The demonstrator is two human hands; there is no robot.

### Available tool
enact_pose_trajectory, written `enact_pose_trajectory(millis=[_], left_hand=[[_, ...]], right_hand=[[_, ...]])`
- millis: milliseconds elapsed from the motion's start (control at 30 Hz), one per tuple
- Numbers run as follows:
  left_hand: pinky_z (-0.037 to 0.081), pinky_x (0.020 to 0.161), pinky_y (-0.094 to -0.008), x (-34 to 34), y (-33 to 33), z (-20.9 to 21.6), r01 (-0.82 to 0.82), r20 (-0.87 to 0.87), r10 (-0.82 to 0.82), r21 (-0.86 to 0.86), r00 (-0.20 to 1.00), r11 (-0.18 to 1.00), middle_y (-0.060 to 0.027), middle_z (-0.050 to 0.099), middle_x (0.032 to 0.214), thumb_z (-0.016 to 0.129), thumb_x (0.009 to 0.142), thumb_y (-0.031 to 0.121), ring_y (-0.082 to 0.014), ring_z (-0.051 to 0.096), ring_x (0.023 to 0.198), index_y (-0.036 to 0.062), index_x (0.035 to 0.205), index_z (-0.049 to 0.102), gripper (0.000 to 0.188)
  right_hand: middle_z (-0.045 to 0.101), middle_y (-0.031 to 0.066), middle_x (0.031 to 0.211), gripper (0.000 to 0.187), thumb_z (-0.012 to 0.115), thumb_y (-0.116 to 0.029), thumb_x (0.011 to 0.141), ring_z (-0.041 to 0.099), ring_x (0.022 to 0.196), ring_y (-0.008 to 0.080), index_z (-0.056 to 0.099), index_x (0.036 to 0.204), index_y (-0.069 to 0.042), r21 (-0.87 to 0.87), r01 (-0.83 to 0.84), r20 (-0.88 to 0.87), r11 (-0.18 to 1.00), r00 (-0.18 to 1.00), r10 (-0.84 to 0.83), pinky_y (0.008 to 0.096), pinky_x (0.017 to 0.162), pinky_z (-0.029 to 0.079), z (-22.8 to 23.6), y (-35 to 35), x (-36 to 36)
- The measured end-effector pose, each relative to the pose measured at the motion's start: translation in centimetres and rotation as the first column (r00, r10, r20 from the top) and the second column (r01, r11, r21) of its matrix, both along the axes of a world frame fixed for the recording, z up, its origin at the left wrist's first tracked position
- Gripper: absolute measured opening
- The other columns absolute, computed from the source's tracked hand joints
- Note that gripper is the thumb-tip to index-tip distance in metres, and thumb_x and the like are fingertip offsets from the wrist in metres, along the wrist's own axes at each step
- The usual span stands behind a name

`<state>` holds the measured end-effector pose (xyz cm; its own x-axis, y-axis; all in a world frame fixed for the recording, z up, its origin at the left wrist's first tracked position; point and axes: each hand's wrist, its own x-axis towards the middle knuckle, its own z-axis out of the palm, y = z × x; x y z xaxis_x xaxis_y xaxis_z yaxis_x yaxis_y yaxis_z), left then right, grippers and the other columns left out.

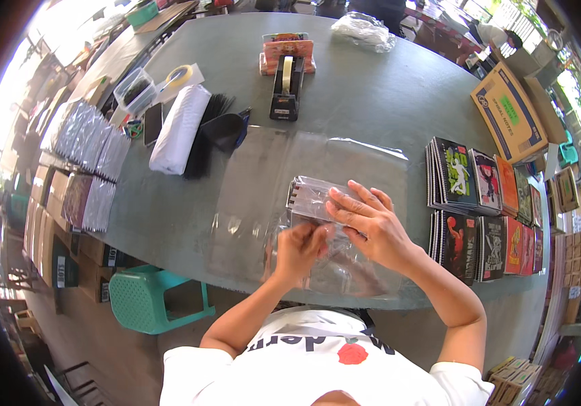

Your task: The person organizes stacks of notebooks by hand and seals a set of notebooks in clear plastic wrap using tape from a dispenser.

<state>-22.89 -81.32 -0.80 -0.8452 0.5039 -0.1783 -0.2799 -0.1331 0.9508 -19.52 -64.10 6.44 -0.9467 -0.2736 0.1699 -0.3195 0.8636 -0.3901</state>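
In front of me lies a small stack of spiral notebooks (pixel 302 197), covered by a clear plastic bag (pixel 348 274). My right hand (pixel 375 227) rests over the bundle's right side with its fingers spread. At its near edge my left hand (pixel 296 252) is closed, with fingers curled onto the plastic; its fingertips are partly hidden. Under the bundle, clear plastic sheets (pixel 253 169) are spread on the grey-green table (pixel 365 88). The plastic's glare hides the notebooks' covers.
Notebook stacks (pixel 454 176) and an open carton (pixel 510 111) stand at right. A black tape dispenser (pixel 287 91) sits toward the back. Left are a white roll (pixel 181 128), a black brush (pixel 202 139), a dustpan (pixel 226 130) and plastic-wrapped bundles (pixel 91 142). A green stool (pixel 141 301) stands below.
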Motion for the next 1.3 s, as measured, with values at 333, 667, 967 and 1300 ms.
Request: enact_pose_trajectory(millis=[333, 667, 967, 1300], left_hand=[[0.048, 0.057, -0.0311, 2.0, 1.1, -6.1, -0.039, -0.409, -0.199, -0.504, 0.891, 0.863, -0.0124, 0.066, 0.071, 0.063, 0.081, 0.013, -0.0193, 0.061, 0.058, 0.0036, 0.084, 0.069, 0.011], [0.048, 0.076, -0.0306, 5.2, 11.1, -10.9, 0.054, 0.415, -0.657, 0.82, 0.629, 0.57, -0.0073, 0.055, 0.103, 0.072, 0.077, 0.024, -0.0178, 0.057, 0.089, 0.0091, 0.126, 0.041, 0.06], [0.054, 0.068, -0.0297, -2.0, -3.2, 2.5, 0.278, -0.135, -0.245, 0.378, 0.96, 0.883, -0.0162, 0.036, 0.132, 0.075, 0.073, 0.021, -0.0236, 0.057, 0.094, 0.0098, 0.134, 0.031, 0.076], [0.041, 0.055, -0.0317, -5.5, -1.3, 8.7, -0.074, -0.31, 0.089, 0.06, 0.947, 0.995, -0.0055, 0.061, 0.077, 0.061, 0.085, 0.035, -0.0136, 0.057, 0.068, 0.0019, 0.071, 0.057, 0.036]], right_hand=[[0.055, 0.0115, 0.12, 0.061, 0.077, -0.023, 0.065, 0.052, 0.109, 0.0298, 0.055, 0.121, -0.012, -0.145, 0.151, 0.147, 0.978, 0.981, -0.13, 0.0389, 0.09, 0.041, 2.6, -0.2, -2.4], [0.047, 0.0136, 0.126, 0.097, 0.077, -0.011, 0.05, 0.053, 0.108, 0.0269, 0.032, 0.137, -0.006, -0.166, 0.026, 0.044, 0.986, 0.999, -0.019, 0.0376, 0.091, 0.044, 2.4, -0.8, -3.3], [0.055, 0.0209, 0.109, 0.036, 0.057, -0.029, 0.087, 0.051, 0.105, 0.0286, 0.061, 0.105, 0.002, 0.309, 0.354, -0.643, 0.883, 0.762, -0.081, 0.0389, 0.088, 0.043, -11.6, 10.0, -0.2], [0.061, 0.0215, 0.097, 0.046, 0.048, -0.039, 0.091, 0.058, 0.091, 0.0334, 0.058, 0.105, 0.004, -0.892, 0.111, -0.127, 0.438, 0.868, -0.48, 0.0431, 0.082, 0.047, -0.3, 2.4, 0.8]])
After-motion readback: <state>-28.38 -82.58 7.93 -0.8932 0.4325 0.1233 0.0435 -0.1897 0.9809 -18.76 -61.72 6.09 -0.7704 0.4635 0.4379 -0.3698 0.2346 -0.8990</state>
